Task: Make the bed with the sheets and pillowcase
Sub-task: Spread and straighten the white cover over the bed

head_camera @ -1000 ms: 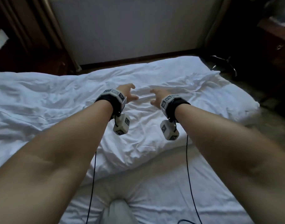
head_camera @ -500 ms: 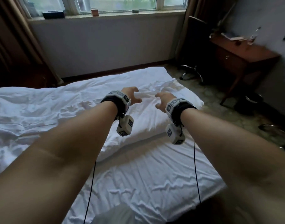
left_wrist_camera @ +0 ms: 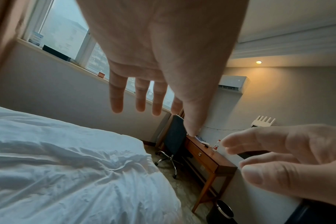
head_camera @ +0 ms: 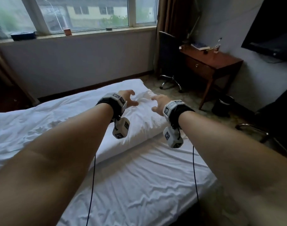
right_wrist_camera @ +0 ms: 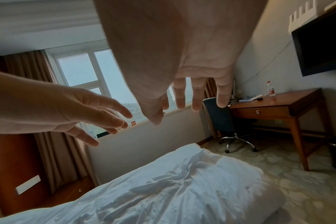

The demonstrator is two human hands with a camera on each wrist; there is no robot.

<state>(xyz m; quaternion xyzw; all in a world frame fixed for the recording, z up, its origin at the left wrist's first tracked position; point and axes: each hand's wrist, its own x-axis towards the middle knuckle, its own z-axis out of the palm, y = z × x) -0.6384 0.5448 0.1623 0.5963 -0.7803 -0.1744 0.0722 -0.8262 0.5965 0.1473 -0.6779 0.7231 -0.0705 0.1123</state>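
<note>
Both bare hands hung in the air above a rumpled white duvet on the bed, holding nothing.

The duvet [head_camera: 41, 128] was white, thick and heavily creased, its long axis running from the left of the head view toward the right, where its rounded corner [head_camera: 144, 98] pointed at the wooden tabletop [head_camera: 221, 57] and office chair [head_camera: 169, 51] by the window. It lay across the far part of the bed, over a flatter white sheet [head_camera: 139, 185] wrinkled in fine ridges nearer the person. The left hand [head_camera: 128, 98] hovered over that corner with fingers [left_wrist_camera: 116, 98] spread and lightly bent, gripping nothing; the right hand [head_camera: 159, 102] was just beside it, likewise relaxed and empty. A bottle [right_wrist_camera: 271, 89] on the tabletop bore a red label, too small to read.
</note>
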